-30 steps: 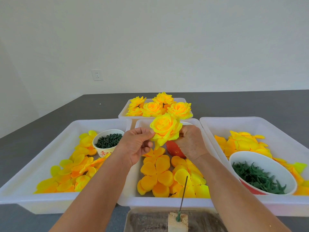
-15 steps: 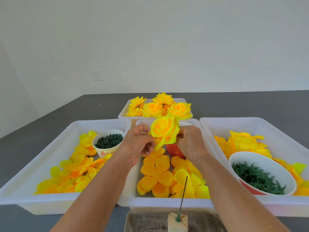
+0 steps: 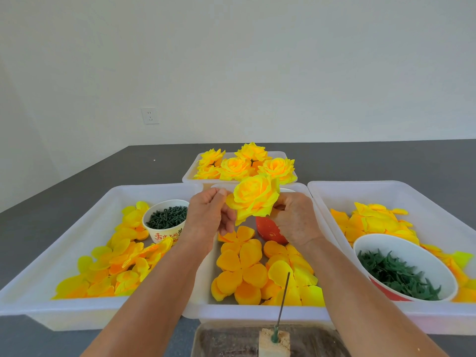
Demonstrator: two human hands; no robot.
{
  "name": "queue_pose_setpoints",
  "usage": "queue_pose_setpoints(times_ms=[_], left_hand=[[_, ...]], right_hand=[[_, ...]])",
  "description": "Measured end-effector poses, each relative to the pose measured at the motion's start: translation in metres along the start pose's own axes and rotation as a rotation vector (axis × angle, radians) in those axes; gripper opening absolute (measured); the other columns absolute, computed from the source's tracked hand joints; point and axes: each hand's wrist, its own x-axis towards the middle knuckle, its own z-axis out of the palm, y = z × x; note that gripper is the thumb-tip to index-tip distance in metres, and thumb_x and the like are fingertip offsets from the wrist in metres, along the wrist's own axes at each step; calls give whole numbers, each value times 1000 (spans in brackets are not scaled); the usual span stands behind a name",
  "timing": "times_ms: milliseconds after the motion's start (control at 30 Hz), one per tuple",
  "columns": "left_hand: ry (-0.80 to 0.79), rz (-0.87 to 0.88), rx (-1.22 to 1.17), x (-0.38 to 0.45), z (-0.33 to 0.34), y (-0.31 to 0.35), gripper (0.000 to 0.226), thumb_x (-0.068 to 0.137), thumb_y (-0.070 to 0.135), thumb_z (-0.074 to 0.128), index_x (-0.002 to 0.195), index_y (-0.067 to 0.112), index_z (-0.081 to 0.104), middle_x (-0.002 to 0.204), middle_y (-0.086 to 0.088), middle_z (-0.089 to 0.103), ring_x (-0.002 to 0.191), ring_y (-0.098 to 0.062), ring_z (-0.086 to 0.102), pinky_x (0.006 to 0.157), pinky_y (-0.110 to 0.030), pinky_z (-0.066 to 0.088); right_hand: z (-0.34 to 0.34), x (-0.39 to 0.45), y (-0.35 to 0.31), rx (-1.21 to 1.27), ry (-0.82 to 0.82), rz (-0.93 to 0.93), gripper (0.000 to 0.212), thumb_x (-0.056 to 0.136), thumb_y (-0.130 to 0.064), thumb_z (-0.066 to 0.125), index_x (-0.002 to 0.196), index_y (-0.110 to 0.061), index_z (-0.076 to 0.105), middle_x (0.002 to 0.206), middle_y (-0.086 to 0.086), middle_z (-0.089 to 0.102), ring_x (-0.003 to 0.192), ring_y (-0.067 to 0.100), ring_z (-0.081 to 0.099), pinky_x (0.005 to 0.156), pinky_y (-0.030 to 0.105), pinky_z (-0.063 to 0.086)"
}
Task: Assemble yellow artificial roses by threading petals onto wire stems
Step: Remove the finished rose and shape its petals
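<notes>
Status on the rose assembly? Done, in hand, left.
Done: about five finished roses sit in the far tray. In hand: one full rose, held above the middle tray by the left hand and right hand, both in a pinch grip at its edges. Left: loose petals fill three trays, and a bare wire stands in its block.

The rose (image 3: 253,198) has tilted rightward as the left hand (image 3: 207,216) rose.
</notes>
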Motion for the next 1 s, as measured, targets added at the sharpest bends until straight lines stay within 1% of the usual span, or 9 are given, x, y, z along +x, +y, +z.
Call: queue_pose_setpoints(times_ms=[67, 167, 333, 467, 533, 733, 867, 967, 1000], left_hand=[[-4, 8, -45, 0, -1, 1, 29, 102, 15, 34, 90, 3, 58, 47, -1, 56, 33, -13, 45, 34, -17, 31], [-30, 10, -83, -1, -1, 2, 29, 102, 17, 33, 94, 3, 58, 48, -1, 57, 34, -12, 45, 35, -17, 32], [-8, -21, -96, -1, -1, 3, 31, 102, 19, 35, 99, -1, 58, 49, -2, 57, 34, -12, 45, 35, -17, 31], [-42, -178, -31, 0, 0, 5, 40, 97, 36, 45, 78, 4, 60, 52, -6, 59, 36, -14, 47, 34, -18, 32], [-86, -198, -17, -1, 1, 4, 38, 93, 37, 52, 68, 8, 58, 52, -4, 58, 38, -13, 47, 36, -17, 32], [-57, -221, -115, 2, -4, 3, 22, 90, 15, 58, 69, 11, 60, 56, 1, 59, 49, -10, 47, 48, -22, 34], [-70, -207, -102, 2, -3, 3, 14, 88, 11, 60, 74, 11, 63, 59, 1, 61, 53, -9, 51, 53, -22, 39], [-65, -174, -73, 2, -4, 2, 12, 87, 7, 61, 75, 7, 64, 58, -1, 61, 52, -7, 54, 52, -19, 43], [-60, -163, -73, 1, -4, 2, 12, 87, 5, 60, 75, 5, 63, 57, -2, 61, 51, -7, 54, 51, -19, 44]], right_hand=[[-1, 1, 0, 35, 23, -16, 10, 83, -11, 69, 88, -5, 74, 79, 3, 65, 76, 17, 57, 61, 10, 39], [0, 2, 0, 59, 38, -28, 11, 84, -11, 68, 90, -4, 73, 79, 2, 64, 76, 15, 57, 60, 0, 36], [0, 2, 2, 57, 82, -32, 12, 85, -13, 67, 91, -5, 74, 84, 4, 68, 77, 15, 59, 66, 10, 40], [-1, 2, 2, 73, 102, -59, 8, 83, -9, 68, 85, -4, 74, 76, -3, 63, 67, 7, 54, 60, 0, 36], [1, 2, 3, 35, 97, -76, 8, 83, -9, 68, 82, -3, 73, 74, -1, 62, 66, 10, 53, 58, -1, 35], [2, 3, 5, 5, 99, -119, 11, 81, -8, 70, 76, 1, 72, 74, 16, 69, 68, 21, 56, 57, 12, 39], [3, 3, 5, -2, 82, -98, 10, 83, -8, 69, 78, 0, 72, 74, 9, 66, 67, 16, 53, 57, 4, 36], [4, 4, 6, -27, 74, -90, 12, 83, -8, 68, 79, 2, 71, 77, 16, 68, 71, 24, 57, 63, 24, 43], [4, 4, 6, -20, 71, -90, 11, 83, -8, 68, 79, 2, 72, 78, 17, 69, 72, 24, 57, 62, 25, 41]])
